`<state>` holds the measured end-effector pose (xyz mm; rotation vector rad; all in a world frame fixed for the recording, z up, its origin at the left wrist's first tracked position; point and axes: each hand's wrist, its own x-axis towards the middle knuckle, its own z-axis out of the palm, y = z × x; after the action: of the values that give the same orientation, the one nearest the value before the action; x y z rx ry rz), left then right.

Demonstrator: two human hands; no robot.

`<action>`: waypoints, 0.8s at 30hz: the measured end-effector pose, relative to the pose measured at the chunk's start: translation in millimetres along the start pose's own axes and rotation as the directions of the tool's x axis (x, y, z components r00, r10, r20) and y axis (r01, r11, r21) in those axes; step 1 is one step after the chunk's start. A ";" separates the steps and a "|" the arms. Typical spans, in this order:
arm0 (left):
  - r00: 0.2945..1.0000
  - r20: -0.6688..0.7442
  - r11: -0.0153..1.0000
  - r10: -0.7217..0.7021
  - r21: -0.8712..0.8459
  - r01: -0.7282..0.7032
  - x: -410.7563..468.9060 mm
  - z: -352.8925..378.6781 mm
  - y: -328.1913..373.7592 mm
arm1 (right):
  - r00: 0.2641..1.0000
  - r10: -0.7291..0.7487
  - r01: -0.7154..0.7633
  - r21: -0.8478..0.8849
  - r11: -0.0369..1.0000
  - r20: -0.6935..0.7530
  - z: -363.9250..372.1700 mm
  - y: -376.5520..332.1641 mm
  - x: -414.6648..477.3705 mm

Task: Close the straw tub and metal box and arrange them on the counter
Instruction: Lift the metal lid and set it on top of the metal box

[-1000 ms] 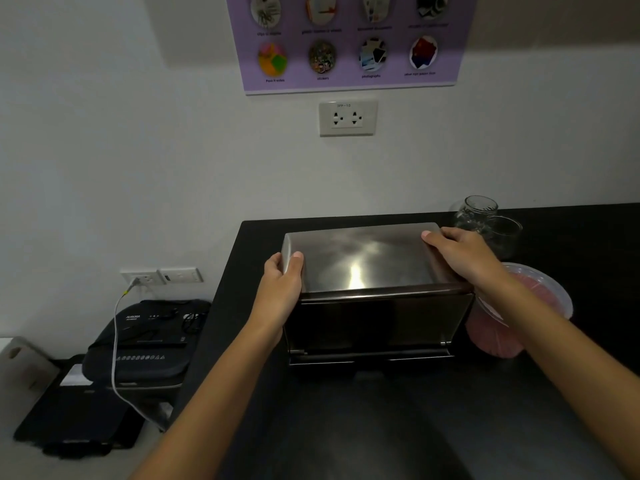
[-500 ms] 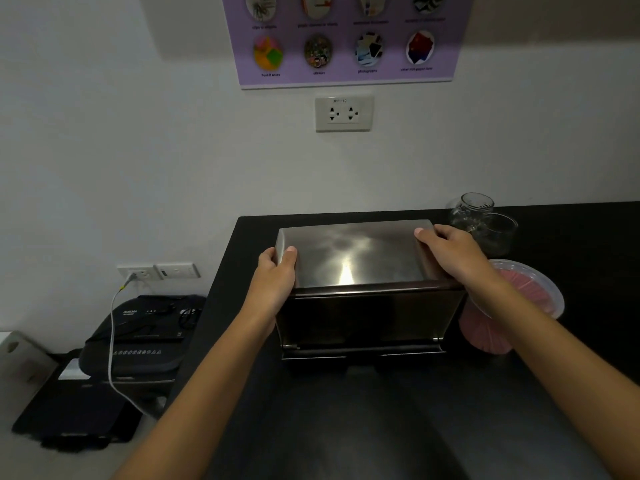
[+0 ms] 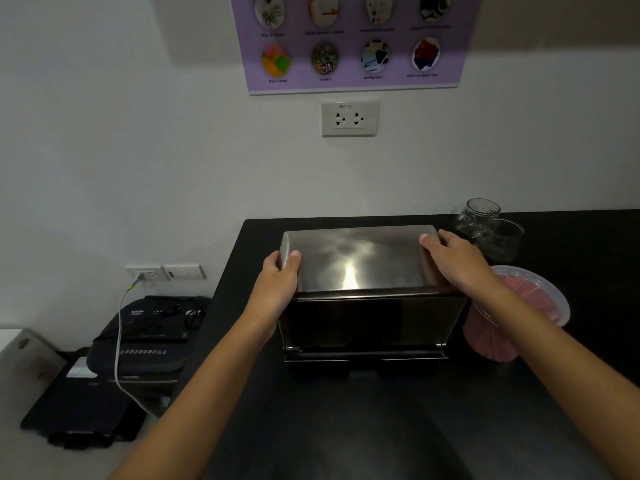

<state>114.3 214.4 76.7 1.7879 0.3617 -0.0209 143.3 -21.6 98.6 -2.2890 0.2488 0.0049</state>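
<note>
Metal box (image 3: 360, 268) sits on the black tabletop (image 3: 381, 427), near the far left corner, close to the white wall. Its lid is down and its shiny top catches a bright spot of light. The front of the box looks dark.

Two bare hands hold the box, one on each end. The left hand (image 3: 278, 282) wraps around the left end. Its thumb lies on top of the lid and its fingers curl around the side, so its grip is closed on the box. The right hand (image 3: 457, 259) does the same on the right end, with the thumb on the lid and the fingers going over the far right edge. Its grip is closed on the box too. Both arms reach in from the near side.

Just to the right of the box stands the straw tub (image 3: 526, 313). It is a clear round tub, and it is full of pink straws. A clear lid seems to be on top of it, but I cannot tell if it is pressed shut. The right arm passes in front of part of it.

Farther back on the right are two clear glass jars (image 3: 485, 223), side by side, near the wall.

On the wall above the box is a white socket (image 3: 349, 118). Above that hangs a purple poster (image 3: 353, 43) with small round pictures.

Down to the left of the tabletop, on the floor, sits a black machine (image 3: 149, 337). A white cable (image 3: 119, 337) runs from it up to a low wall plug.
</note>
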 end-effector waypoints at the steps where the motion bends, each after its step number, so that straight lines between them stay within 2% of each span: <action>1: 1.000 0.002 1.000 -0.004 -0.001 0.004 0.2 -0.2 -0.3 | 1.000 -0.002 0.002 -0.009 1.000 0.013 -0.7 1.1 1.7; 3: 1.000 0.005 1.000 -0.015 0.006 0.015 2.3 -2.2 -0.8 | 0.999 0.012 -0.011 -0.012 1.000 0.045 -3.1 1.4 4.6; 5: 1.000 0.010 0.999 -0.030 0.028 0.029 7.9 -6.8 0.3 | 0.996 0.027 -0.032 0.061 0.998 0.086 -9.1 -0.1 12.5; 7: 0.998 0.028 0.997 -0.053 0.050 0.052 18.5 -11.9 3.8 | 0.989 0.108 -0.127 0.199 0.972 0.103 -15.2 -1.3 21.6; 10: 0.990 0.072 0.993 -0.118 0.020 0.117 36.2 -19.8 8.6 | 0.965 0.204 -0.254 0.407 0.877 0.162 -19.3 2.3 36.7; 15: 0.982 0.111 0.985 -0.149 -0.067 0.157 53.6 -23.2 7.9 | 0.961 0.184 -0.257 0.423 0.869 0.207 -25.2 5.0 40.1; 24: 0.982 0.110 0.978 -0.156 -0.121 0.169 60.7 -21.0 3.4 | 0.971 0.161 -0.226 0.454 0.862 0.178 -23.3 14.1 46.7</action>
<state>169.1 247.8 72.8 1.6185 0.4270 -0.1975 184.7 -56.3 99.8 -1.7599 0.3663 0.1831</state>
